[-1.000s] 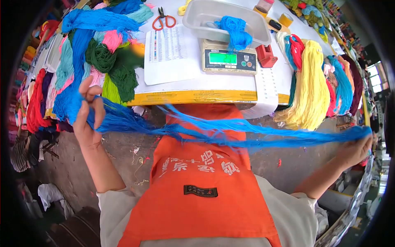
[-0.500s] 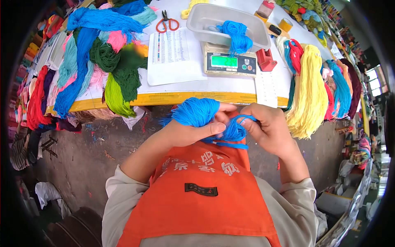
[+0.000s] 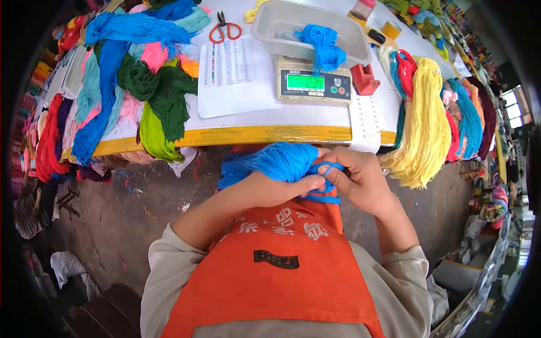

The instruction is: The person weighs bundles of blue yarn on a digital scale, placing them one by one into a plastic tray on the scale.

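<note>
A thick hank of blue yarn (image 3: 276, 161) is held in front of my orange apron (image 3: 270, 293), just below the table edge. My left hand (image 3: 279, 190) wraps round it, thumb stretched toward the right. Close beside it, my right hand (image 3: 356, 176) pinches some strands of the same yarn between thumb and fingers. The two hands nearly touch at the thumbs. Beyond them a digital scale (image 3: 313, 86) with a lit green display carries a translucent plastic tub (image 3: 270, 28), and another blue yarn bundle (image 3: 322, 46) lies in it, partly over its front rim.
Scissors (image 3: 225, 29) with orange handles lie by a printed sheet (image 3: 236, 96). Coloured yarn hanks are heaped at the left, among them a dark green one (image 3: 169, 104). A yellow hank (image 3: 422, 129) hangs over the right edge. A red tape dispenser (image 3: 365, 80) stands beside the scale.
The blue hank has swung up and spread out more to the left above my left hand. My right hand has shifted slightly left, nearer my left thumb.
</note>
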`<state>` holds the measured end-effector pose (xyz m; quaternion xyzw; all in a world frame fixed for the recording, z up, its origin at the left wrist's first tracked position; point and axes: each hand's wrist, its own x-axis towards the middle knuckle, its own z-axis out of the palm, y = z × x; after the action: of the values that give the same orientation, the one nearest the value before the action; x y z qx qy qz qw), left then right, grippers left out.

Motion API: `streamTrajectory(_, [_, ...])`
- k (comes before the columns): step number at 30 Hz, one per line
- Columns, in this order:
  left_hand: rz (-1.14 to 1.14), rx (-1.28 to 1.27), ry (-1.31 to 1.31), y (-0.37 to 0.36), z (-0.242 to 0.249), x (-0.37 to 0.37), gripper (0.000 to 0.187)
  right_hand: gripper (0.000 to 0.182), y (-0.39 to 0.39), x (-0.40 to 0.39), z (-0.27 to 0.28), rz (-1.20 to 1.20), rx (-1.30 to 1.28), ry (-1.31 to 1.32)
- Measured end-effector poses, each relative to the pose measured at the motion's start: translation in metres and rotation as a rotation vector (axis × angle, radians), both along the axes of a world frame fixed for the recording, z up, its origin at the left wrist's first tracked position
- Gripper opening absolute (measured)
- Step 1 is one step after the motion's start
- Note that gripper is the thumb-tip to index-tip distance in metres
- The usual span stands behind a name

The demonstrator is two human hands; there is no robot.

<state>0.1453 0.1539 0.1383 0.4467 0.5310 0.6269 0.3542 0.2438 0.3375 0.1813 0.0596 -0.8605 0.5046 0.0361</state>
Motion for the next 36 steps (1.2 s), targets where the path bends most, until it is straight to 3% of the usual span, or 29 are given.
streamTrajectory(3, [0.119,-0.106,0.100,-0.005,-0.003,-0.005,0.036,0.007,0.010,-0.002,-0.003,-0.017,-0.017,-0.083])
streamTrajectory(5, [0.197,-0.065,-0.017,-0.008,-0.006,-0.004,0.034,0.008,0.019,-0.005,-0.010,-0.019,-0.046,-0.129])
streamTrajectory(7, [0.221,-0.044,-0.056,-0.008,-0.008,-0.005,0.033,0.011,0.031,-0.012,-0.023,-0.070,-0.277,-0.336])
streamTrajectory(10, [0.202,-0.051,0.012,-0.010,-0.007,-0.011,0.032,0.012,0.052,-0.031,-0.038,-0.287,-0.226,-0.269])
streamTrajectory(13, [0.198,-0.034,-0.021,-0.010,-0.012,-0.012,0.033,0.012,0.095,-0.053,-0.074,-0.446,-0.030,-0.039])
streamTrajectory(15, [0.217,-0.031,0.007,-0.009,-0.014,-0.013,0.032,0.017,0.112,-0.060,-0.090,-0.460,0.012,-0.012])
streamTrajectory(18, [0.229,-0.050,-0.008,-0.008,-0.016,-0.015,0.032,0.020,0.120,-0.066,-0.106,-0.460,0.094,-0.222])
streamTrajectory(21, [0.227,-0.073,-0.033,-0.008,-0.018,-0.016,0.033,0.016,0.126,-0.068,-0.123,-0.454,0.183,-0.131])
streamTrajectory(31, [0.223,-0.089,-0.064,0.001,-0.028,-0.018,0.032,0.017,0.123,-0.070,-0.133,-0.502,0.261,-0.056])
streamTrajectory(36, [0.237,-0.087,-0.091,-0.003,-0.032,-0.016,0.031,0.041,0.110,-0.077,-0.114,-0.520,-0.005,0.049])
